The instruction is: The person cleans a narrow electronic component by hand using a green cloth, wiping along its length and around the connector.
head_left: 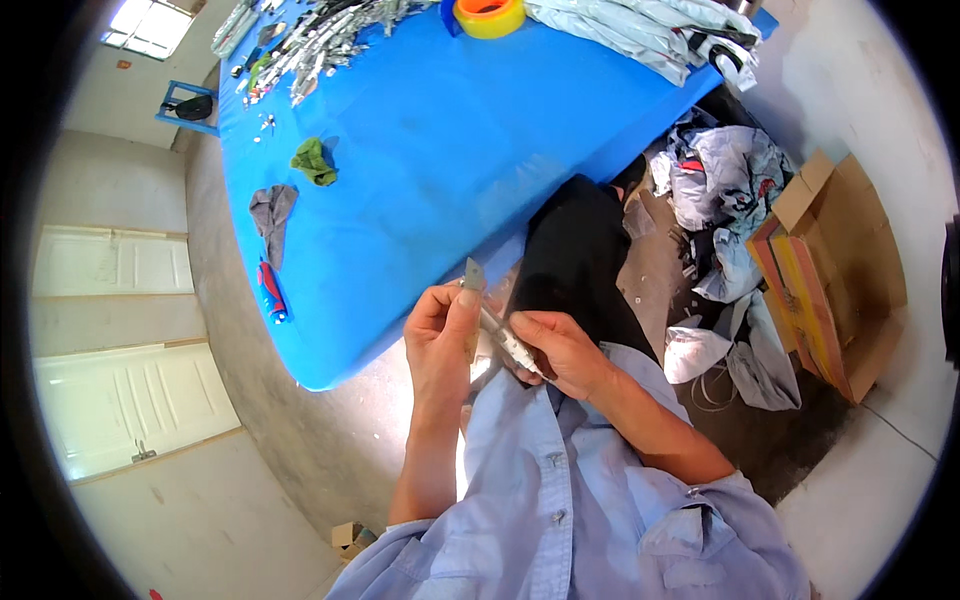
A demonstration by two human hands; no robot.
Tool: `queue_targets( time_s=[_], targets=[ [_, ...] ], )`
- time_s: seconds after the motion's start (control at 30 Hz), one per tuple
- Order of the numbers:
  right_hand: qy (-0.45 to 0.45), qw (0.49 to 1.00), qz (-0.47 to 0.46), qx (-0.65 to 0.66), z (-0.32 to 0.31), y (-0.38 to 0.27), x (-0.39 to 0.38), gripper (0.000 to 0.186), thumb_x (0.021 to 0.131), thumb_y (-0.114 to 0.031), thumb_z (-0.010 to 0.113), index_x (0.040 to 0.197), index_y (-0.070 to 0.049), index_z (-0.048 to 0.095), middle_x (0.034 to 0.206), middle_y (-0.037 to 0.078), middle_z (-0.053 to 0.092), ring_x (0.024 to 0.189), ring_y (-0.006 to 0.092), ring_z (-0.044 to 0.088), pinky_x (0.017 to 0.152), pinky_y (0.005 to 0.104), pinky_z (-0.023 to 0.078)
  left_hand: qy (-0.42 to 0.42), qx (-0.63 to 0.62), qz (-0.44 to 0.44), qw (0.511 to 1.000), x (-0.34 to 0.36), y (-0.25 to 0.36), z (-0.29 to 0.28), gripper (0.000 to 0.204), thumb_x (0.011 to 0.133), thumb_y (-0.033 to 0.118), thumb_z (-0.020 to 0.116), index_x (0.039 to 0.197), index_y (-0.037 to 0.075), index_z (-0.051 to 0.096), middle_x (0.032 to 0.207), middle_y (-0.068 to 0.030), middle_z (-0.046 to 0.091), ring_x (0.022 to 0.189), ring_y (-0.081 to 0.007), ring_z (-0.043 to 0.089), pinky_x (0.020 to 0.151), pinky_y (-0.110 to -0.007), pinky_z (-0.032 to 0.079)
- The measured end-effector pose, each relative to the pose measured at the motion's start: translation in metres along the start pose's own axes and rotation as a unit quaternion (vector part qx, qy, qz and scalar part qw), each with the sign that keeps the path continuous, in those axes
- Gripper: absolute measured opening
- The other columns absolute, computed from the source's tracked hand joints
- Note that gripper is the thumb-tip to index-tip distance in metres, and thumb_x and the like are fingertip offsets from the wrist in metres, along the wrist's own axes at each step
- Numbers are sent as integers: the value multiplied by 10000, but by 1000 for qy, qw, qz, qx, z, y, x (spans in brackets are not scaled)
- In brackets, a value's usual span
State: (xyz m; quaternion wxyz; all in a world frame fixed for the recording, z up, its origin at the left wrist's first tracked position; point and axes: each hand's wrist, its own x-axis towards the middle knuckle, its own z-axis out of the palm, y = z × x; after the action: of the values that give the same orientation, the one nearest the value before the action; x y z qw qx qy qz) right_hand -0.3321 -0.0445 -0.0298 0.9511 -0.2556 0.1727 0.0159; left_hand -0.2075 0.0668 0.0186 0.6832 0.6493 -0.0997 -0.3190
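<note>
Beside the blue table, my left hand pinched a flat pointed piece and my right hand closed round a slim silvery piece, work seemingly unfinished, neither set down yet

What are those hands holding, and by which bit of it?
The left hand pinches a flat grey piece below its pointed tip; the right hand grips a slim silvery thing along its side.

Blue table, green cloth, grey cloth, tape roll atop
</note>
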Motion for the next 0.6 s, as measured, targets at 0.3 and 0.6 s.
queue_targets(
  time_s=[0.3, 0.6],
  targets=[
    [1, 993, -9, 116, -28, 7, -2, 378, 1091, -378, 485, 1083, -27, 623, 769, 17, 548, 539, 63, 443, 483, 210, 352, 64, 174, 43, 982, -11, -7, 8, 180, 1012, 181, 663, 981, 3, 651, 894, -79, 700, 758, -106, 655, 639, -242, 522],
    [52, 996, -25, 62, -21, 6, 2, 319, 1084, -312, 454, 1077, -41, 620, 744, 3, 555, 513, 58, 447, 445, 211, 325, 2, 224, 41, 974, -42, -33, 11, 109, 963, 79, 694, 920, -16, 664, 803, -17, 675, 727, -56, 599, 646, -221, 476]
  ],
)
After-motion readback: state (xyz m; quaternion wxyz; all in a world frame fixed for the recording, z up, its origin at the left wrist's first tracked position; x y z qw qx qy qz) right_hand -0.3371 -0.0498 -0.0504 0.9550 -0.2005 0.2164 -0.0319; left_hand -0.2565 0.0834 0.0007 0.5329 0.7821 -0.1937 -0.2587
